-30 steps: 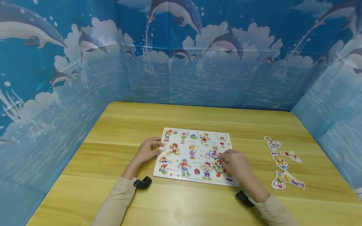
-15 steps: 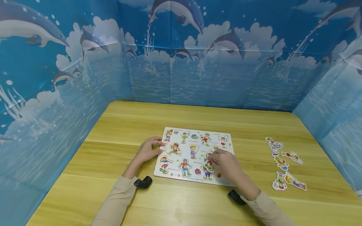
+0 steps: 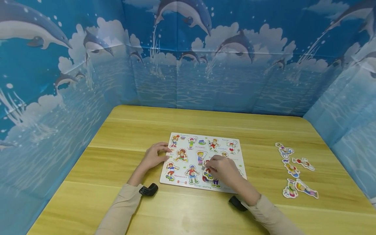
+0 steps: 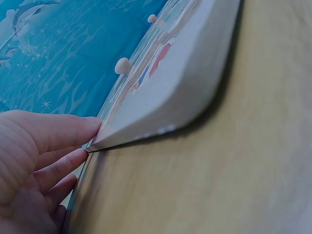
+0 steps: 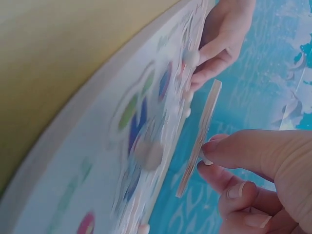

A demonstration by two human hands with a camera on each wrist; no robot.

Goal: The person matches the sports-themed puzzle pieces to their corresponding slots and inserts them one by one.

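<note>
Wooden table (image 3: 117, 202): right hand (image 3: 224, 170) pinches half-hidden puzzle piece (image 5: 200, 136) w/ fingertips, left hand (image 3: 152, 157) flat vs board (image 3: 188, 153).

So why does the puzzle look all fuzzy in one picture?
In the right wrist view the puzzle board sits very near the lens, so its pictures smear, while the held piece looks sharper. The head view bends the table edges. The left wrist view blurs the pegs.

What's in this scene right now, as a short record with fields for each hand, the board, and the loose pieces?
left hand: fingers rest on the puzzle board's left edge
right hand: pinches a puzzle piece by its peg, lifted off the board
puzzle board: flat on the wooden table
loose pieces: five on the table, right of the board
</note>
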